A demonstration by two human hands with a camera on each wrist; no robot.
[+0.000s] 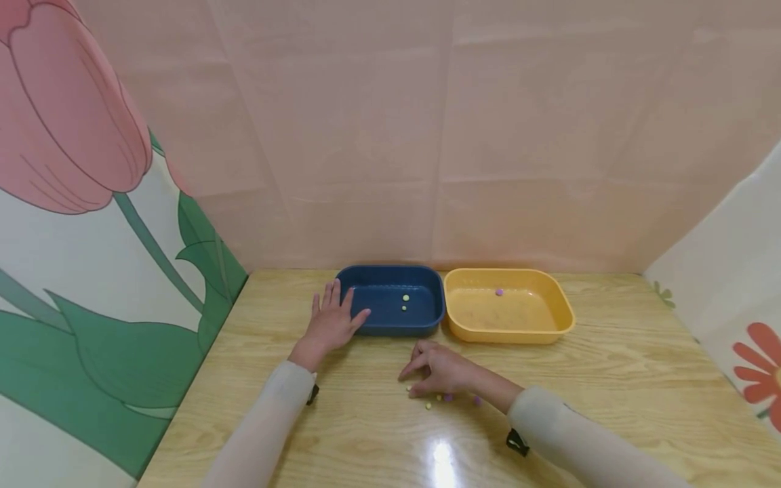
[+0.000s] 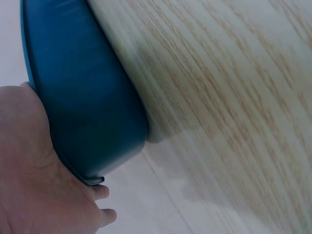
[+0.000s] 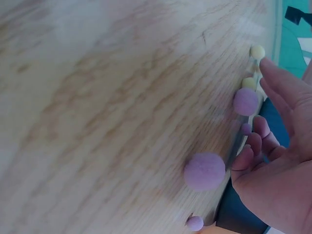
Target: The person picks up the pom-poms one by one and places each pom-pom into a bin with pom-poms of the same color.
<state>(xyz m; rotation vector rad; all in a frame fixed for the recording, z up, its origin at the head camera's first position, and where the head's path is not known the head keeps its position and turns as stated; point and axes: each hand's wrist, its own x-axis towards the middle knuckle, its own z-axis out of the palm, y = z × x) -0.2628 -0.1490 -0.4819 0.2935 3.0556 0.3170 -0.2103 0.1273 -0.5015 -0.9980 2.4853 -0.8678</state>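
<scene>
My left hand (image 1: 331,325) lies with spread fingers on the left rim of the dark blue tray (image 1: 390,331). In the left wrist view, the left hand (image 2: 44,170) touches the blue tray's outer edge. My right hand (image 1: 441,369) hovers low over the table before the trays, thumb and forefinger apart around a small yellow pom-pom (image 1: 409,388). Beside it lie another yellow pom-pom (image 1: 428,406) and a purple pom-pom (image 1: 448,397). The right wrist view shows a large purple pom-pom (image 3: 204,171) near the right hand (image 3: 278,141), which holds nothing visible.
Two yellow pom-poms (image 1: 405,298) lie in the blue tray. A yellow-orange tray (image 1: 512,336) stands against its right side, with a purple pom-pom (image 1: 499,292) inside. Behind the wooden table (image 1: 366,434) rises a pink backdrop (image 1: 366,135); printed flower panels flank it.
</scene>
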